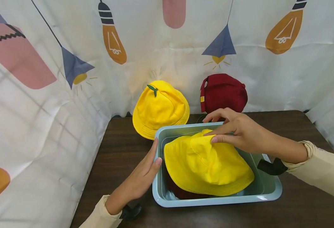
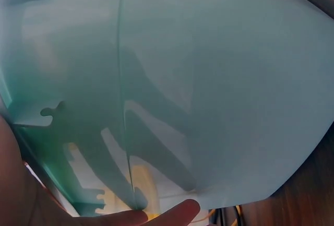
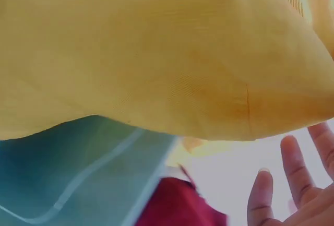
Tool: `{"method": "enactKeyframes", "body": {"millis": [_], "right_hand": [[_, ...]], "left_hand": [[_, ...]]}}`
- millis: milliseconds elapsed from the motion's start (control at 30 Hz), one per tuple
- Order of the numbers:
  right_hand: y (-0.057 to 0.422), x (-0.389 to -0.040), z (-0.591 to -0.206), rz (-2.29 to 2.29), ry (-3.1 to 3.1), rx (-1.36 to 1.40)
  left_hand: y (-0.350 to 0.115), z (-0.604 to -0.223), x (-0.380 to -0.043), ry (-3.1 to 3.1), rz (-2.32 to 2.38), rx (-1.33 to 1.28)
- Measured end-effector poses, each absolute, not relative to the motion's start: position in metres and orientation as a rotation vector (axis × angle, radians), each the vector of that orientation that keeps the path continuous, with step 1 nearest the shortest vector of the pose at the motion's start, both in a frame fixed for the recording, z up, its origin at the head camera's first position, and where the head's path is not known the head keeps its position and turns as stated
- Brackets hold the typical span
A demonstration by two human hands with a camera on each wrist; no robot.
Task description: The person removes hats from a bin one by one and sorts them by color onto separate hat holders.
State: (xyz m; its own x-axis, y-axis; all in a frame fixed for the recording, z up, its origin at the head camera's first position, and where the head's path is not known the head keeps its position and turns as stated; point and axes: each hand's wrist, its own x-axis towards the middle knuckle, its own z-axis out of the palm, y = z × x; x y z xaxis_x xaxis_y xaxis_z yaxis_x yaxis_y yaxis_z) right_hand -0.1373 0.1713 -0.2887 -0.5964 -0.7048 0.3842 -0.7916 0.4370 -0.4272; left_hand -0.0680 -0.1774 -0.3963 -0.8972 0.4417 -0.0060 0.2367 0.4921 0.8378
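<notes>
A yellow bucket hat (image 1: 207,161) lies tilted in a light blue plastic basin (image 1: 218,202), its brim toward the front. My right hand (image 1: 238,129) comes over the basin's back right side and pinches the top of the hat's crown between thumb and index finger. In the right wrist view the yellow hat (image 3: 156,54) fills the upper part, with other fingers (image 3: 261,189) spread beside it. My left hand (image 1: 144,174) rests with straight fingers along the basin's left wall. Up close, the left wrist view shows the basin's outer wall (image 2: 235,80).
Behind the basin sit another yellow bucket hat (image 1: 161,104) with a green sprout and a dark red cap (image 1: 224,93). Something dark brown (image 1: 184,191) shows under the hat inside the basin. The dark wooden table (image 1: 121,148) meets a patterned white curtain (image 1: 167,57) at the back.
</notes>
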Motion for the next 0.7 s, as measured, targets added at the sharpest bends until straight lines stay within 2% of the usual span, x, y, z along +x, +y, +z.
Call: {"method": "enactKeyframes", "body": {"millis": [400, 700], "right_hand": [[0.174, -0.152, -0.226, 0.967, -2.417, 1.27], [0.15, -0.176, -0.183, 0.869, -2.43, 1.133]], "left_hand": [[-0.177, -0.397, -0.069, 2.529, 1.369, 0.596], [-0.178, -0.397, -0.068, 2.552, 1.351, 0.614]]}}
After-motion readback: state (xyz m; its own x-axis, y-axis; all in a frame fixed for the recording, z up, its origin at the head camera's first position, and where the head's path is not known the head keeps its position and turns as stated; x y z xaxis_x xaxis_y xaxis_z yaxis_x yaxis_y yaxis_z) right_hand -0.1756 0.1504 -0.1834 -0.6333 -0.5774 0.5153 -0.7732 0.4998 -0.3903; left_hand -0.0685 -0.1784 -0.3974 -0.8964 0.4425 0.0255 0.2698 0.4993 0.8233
